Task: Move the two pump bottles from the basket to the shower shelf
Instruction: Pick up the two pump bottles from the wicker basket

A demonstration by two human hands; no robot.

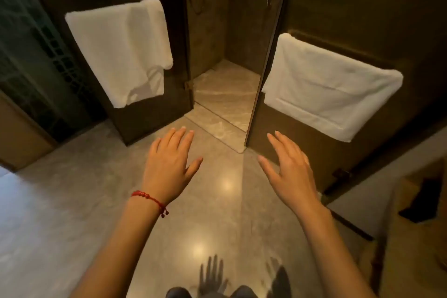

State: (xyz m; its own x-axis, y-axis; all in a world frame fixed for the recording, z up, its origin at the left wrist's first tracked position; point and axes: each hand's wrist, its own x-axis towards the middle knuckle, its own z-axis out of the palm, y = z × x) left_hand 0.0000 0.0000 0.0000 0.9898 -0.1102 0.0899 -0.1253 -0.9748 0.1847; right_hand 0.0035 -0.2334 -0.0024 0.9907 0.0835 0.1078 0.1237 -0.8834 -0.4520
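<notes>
My left hand and right hand hang spread and empty over the floor before the open shower doorway, no basket, bottles or shelf in view, so I judge my next move is finding the basket.

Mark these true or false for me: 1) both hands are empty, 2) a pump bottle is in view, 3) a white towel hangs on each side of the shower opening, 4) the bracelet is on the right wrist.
1) Both hands are empty: true. The left hand and right hand are open, fingers spread.
2) A pump bottle is in view: false. No bottle or basket shows.
3) Towels on each side: true. The left towel and right towel flank the shower opening.
4) Bracelet on right wrist: false. The red bracelet is on the left wrist.
</notes>
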